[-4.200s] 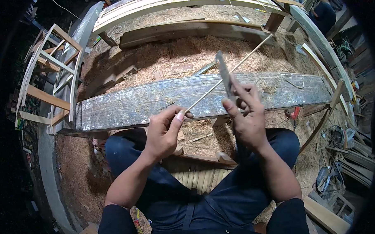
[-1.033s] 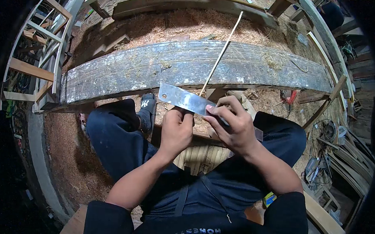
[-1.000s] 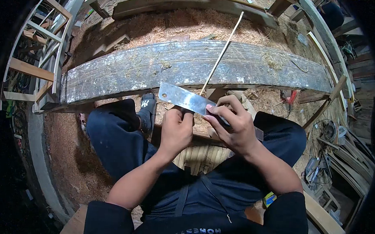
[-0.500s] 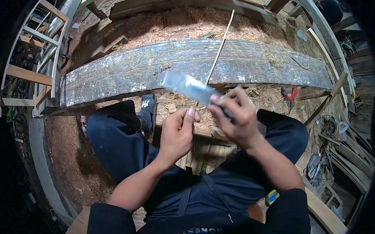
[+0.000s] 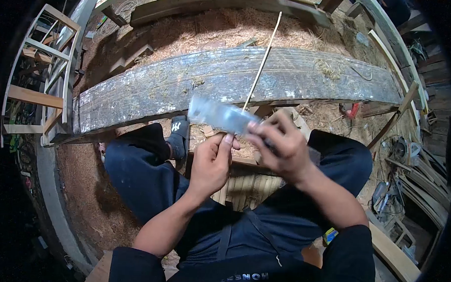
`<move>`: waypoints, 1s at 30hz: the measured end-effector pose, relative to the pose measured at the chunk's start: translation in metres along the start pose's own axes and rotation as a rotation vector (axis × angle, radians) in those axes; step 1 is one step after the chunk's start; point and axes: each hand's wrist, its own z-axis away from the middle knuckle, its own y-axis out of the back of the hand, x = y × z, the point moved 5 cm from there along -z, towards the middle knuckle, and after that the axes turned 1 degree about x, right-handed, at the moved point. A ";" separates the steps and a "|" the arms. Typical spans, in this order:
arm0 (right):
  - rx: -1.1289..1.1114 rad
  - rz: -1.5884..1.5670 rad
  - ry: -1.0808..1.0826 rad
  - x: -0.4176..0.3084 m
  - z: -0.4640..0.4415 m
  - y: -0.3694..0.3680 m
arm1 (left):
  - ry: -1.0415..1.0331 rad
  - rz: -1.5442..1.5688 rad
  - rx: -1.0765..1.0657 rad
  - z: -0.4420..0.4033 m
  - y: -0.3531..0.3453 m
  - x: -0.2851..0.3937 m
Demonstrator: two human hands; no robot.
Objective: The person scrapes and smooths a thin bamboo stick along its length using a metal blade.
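Observation:
My left hand (image 5: pixel 212 163) is closed, thumb against forefinger, round the near end of a thin pale stick (image 5: pixel 262 67). The stick slants up and away over the weathered plank (image 5: pixel 163 86). My right hand (image 5: pixel 282 143) grips a flat metal blade (image 5: pixel 219 115), which is blurred by motion and points left. The blade lies across the view just above my left fingertips and hides a short part of the stick. Whether the blade touches the stick I cannot tell.
At the left stands a wooden frame with slats (image 5: pixel 36 97). Shavings cover the ground (image 5: pixel 214 31). A red-handled tool (image 5: pixel 354 110) is beyond my right knee. Curved wood strips (image 5: pixel 422 190) are piled at the right. Part of a person (image 5: pixel 396 10) shows at the top right.
The blade moved from upright at the right to lying across the stick, then lifted and lowered slightly. The stick turned steeper. My left hand has kept hold of it.

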 end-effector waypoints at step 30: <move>0.078 0.149 -0.063 0.019 -0.006 0.019 | 0.016 0.095 -0.106 0.018 0.004 0.005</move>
